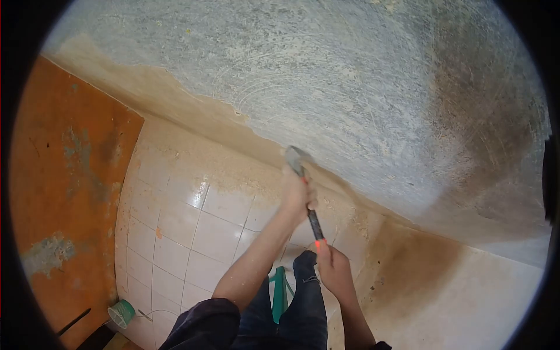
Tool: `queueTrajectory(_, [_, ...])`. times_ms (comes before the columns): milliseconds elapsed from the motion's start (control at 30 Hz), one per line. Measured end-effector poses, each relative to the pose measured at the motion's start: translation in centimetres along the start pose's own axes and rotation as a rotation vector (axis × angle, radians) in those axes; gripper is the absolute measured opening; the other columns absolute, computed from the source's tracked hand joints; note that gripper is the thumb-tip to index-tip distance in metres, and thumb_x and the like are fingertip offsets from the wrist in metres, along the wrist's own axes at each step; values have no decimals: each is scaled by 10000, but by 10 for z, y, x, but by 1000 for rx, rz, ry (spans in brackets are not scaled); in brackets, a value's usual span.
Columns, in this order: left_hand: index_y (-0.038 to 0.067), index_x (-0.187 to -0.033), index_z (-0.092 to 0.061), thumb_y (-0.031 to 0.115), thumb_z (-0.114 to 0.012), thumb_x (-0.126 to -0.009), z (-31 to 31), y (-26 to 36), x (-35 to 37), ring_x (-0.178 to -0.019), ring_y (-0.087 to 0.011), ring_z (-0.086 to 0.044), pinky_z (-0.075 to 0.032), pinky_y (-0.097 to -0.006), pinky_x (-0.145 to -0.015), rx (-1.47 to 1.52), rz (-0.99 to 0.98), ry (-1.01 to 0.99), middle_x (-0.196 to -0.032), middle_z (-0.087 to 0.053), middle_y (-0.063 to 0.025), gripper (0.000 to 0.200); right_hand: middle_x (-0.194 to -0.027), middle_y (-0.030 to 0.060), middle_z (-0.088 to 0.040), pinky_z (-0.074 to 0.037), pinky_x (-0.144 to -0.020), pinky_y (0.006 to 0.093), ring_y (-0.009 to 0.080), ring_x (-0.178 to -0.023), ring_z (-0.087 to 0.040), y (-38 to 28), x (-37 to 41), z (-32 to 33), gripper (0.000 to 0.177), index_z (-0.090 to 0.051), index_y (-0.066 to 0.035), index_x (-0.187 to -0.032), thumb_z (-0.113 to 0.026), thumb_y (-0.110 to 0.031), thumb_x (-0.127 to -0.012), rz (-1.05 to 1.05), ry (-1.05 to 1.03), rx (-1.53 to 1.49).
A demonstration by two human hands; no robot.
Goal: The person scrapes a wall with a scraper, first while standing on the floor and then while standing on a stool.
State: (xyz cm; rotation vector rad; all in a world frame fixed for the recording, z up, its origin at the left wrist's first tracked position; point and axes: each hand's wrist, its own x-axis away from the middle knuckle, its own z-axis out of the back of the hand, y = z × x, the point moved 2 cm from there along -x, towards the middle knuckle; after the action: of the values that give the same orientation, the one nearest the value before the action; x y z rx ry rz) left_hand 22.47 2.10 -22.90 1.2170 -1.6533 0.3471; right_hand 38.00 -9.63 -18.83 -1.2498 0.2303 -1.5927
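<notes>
A long-handled scraper point(315, 226) with a black and red handle slants up toward the foot of the wall. Its grey head point(294, 156) is smeared by motion and lies against or close to the lower wall, near the peeled paint edge. My left hand point(296, 192) is wrapped round the handle just below the head. Lower down, my right hand point(332, 267) grips the handle's end. The wall point(326, 76) is grey and heavily scratched, with a tan unscraped-looking band point(204, 119) along its base.
Dust and crumbs lie on the white floor tiles point(216, 219) along the wall. An orange wall point(70, 163) with bare patches stands at left. A green plastic object point(280, 294) is between my legs. At lower left sits a green basket-like container point(121, 314) beside a thin cord.
</notes>
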Motion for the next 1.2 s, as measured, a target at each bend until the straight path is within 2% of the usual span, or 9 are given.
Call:
queueTrajectory(200, [174, -729, -345, 514, -208, -985, -13, -10, 19, -404, -92, -154, -158, -285, -376, 20, 86, -132, -520, -186, 63, 447, -635, 127, -546, -450, -582, 330, 189, -589, -557, 5, 11, 4, 436, -628, 40, -904, -459, -345, -1020, -9, -1, -54])
queueTrajectory(400, [169, -738, -354, 508, -187, -979, 19, 10, -11, -392, -103, -168, -175, -291, -371, -33, -60, -80, -512, -187, 59, 449, -572, -12, -439, -355, -492, 269, 73, -530, -423, 2, -9, -24, 485, -527, -31, -719, -415, -373, -1044, 115, -21, -88])
queueTrajectory(500, [179, -727, -349, 500, -185, -979, -2, -1, 11, -400, -96, -173, -174, -282, -378, -2, 48, -142, -518, -194, 67, 440, -625, 126, -532, -450, -593, 348, 215, -584, -545, -7, 12, 2, 499, -584, 36, -790, -461, -392, -1016, -85, -54, -85])
queueTrajectory(600, [172, -732, -354, 507, -189, -980, 16, 21, -10, -401, -97, -174, -174, -282, -378, 6, -16, 3, -517, -197, 65, 448, -596, 78, -521, -433, -556, 314, 151, -555, -521, -19, -13, -15, 512, -571, 18, -740, -455, -394, -1022, 156, 19, 10])
queueTrajectory(733, [176, -717, -343, 480, -202, -978, 13, 15, -4, -395, -91, -154, -166, -281, -373, 6, -55, -39, -514, -185, 67, 424, -583, 66, -509, -427, -540, 312, 144, -535, -508, 2, -5, -20, 510, -566, 14, -735, -450, -390, -1024, 115, 50, -73])
queueTrajectory(800, [176, -722, -345, 470, -201, -975, -1, 12, 12, -396, -88, -157, -160, -279, -373, -2, 1, -58, -515, -189, 67, 414, -610, 132, -547, -452, -588, 365, 264, -558, -546, -4, 11, -3, 505, -575, 29, -767, -446, -387, -1021, -104, -47, -129])
queueTrajectory(1067, [172, -710, -337, 448, -203, -969, 1, 18, 13, -396, -97, -161, -148, -286, -378, 24, -6, -54, -514, -198, 62, 401, -615, 142, -555, -451, -579, 360, 238, -566, -572, -26, 2, -9, 477, -587, 36, -783, -451, -355, -1020, 88, 33, 2])
queueTrajectory(1133, [181, -708, -337, 455, -208, -975, 5, 20, 10, -394, -92, -165, -147, -284, -371, 10, 39, -121, -509, -201, 71, 404, -671, 197, -570, -462, -627, 390, 322, -622, -586, -33, 6, -5, 453, -604, 36, -825, -459, -352, -1010, -123, -70, -33])
queueTrajectory(1200, [185, -694, -333, 470, -225, -980, 29, 42, -22, -382, -98, -182, -162, -292, -357, -29, -197, 51, -497, -212, 68, 418, -661, 179, -564, -461, -623, 373, 283, -618, -582, -46, -24, -25, 450, -605, 34, -828, -461, -351, -1012, 17, -35, 68])
